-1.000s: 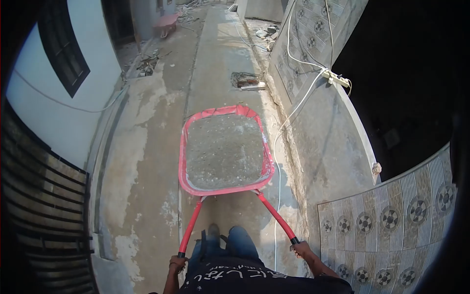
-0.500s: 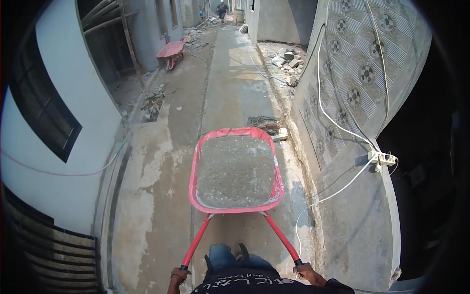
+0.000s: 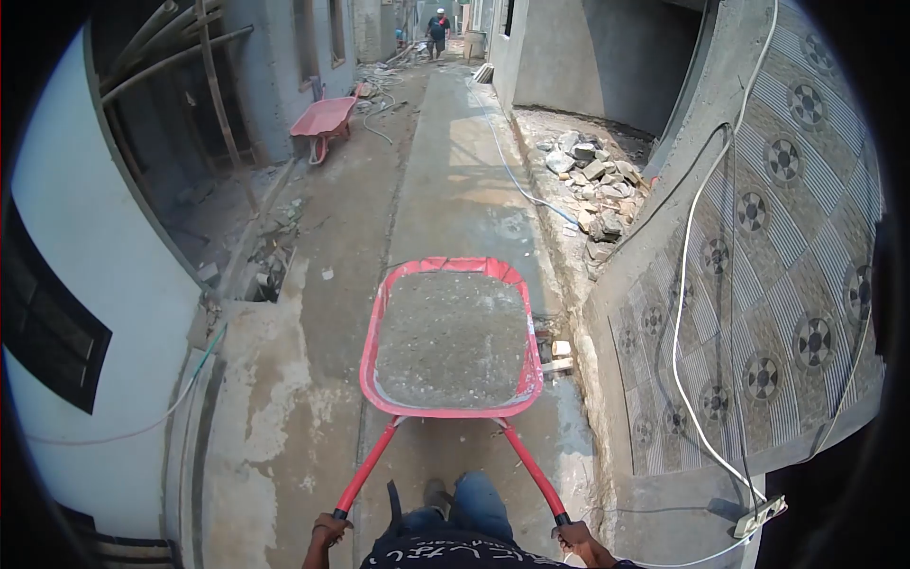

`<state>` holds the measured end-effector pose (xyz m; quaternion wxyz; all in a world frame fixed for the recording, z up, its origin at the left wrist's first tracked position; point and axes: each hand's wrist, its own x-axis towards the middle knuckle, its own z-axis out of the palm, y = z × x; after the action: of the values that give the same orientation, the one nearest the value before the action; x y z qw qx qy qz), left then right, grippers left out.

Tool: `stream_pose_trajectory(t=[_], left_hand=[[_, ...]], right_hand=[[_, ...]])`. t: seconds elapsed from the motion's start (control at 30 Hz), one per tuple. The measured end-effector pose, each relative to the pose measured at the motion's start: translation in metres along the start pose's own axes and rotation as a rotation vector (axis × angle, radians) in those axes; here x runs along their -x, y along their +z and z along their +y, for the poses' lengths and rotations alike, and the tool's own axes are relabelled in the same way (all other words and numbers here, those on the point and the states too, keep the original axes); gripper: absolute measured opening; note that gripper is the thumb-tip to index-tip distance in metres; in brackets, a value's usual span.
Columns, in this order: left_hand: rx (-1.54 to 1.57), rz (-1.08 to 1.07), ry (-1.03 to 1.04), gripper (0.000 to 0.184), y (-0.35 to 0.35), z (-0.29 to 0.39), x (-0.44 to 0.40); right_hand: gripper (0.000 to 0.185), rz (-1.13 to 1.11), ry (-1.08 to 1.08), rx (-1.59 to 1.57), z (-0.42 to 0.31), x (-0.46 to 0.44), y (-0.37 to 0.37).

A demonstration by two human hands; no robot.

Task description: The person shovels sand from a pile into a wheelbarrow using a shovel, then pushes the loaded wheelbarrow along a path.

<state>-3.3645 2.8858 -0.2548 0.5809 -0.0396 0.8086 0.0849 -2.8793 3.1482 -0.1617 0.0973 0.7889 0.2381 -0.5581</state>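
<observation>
A red wheelbarrow (image 3: 451, 412) stands in front of me, its tray filled nearly to the rim with grey, wet-looking mix (image 3: 453, 337). My left hand (image 3: 330, 529) is wrapped round the black grip of its left handle. Round the right handle's grip, my right hand (image 3: 573, 537) is closed. The two red handles spread apart from the tray towards my body, with my legs between them. The wheel is hidden under the tray.
Ahead runs a concrete lane (image 3: 445, 180). Broken stones (image 3: 592, 175) lie at the right, beside a tiled wall (image 3: 758, 275) with a white cable and a power strip (image 3: 761, 517). Another red wheelbarrow (image 3: 324, 116) stands on the left. A person (image 3: 437, 34) is far ahead.
I have moved forward along the lane with the wheelbarrow. The hole at the right is now beside the tray and partly hidden. The stones, the other wheelbarrow and the distant person appear nearer.
</observation>
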Motion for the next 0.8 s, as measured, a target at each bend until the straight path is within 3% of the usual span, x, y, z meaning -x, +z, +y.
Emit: stream_pose_trajectory(t=[0.1, 0.2, 0.27, 0.33, 0.47, 0.73, 0.8], left_hand=[[0.013, -0.032, 0.050, 0.027, 0.018, 0.000, -0.034], [0.014, -0.006, 0.064, 0.029, 0.008, 0.035, -0.059], [0.008, 0.000, 0.019, 0.029, 0.006, 0.019, -0.035], [-0.049, 0.023, 0.025, 0.028, -0.007, 0.042, -0.040], [0.021, 0.023, 0.058, 0.029, -0.034, 0.112, -0.042], [0.038, -0.008, 0.081, 0.032, -0.020, 0.149, -0.088], [-0.006, -0.003, 0.024, 0.033, -0.033, 0.137, -0.088]], right_hand=[[0.015, 0.099, -0.027, 0.092, -0.034, -0.002, -0.009], [0.017, 0.099, -0.057, 0.140, -0.058, -0.003, 0.005], [0.014, 0.028, -0.035, 0.062, -0.069, -0.017, 0.002], [0.012, 0.086, -0.030, 0.131, -0.065, -0.022, 0.010], [0.013, -0.010, -0.077, 0.074, -0.132, -0.035, 0.015], [0.009, -0.065, -0.054, 0.081, -0.154, -0.068, 0.007], [0.005, 0.062, -0.207, 0.069, -0.147, -0.042, 0.023]])
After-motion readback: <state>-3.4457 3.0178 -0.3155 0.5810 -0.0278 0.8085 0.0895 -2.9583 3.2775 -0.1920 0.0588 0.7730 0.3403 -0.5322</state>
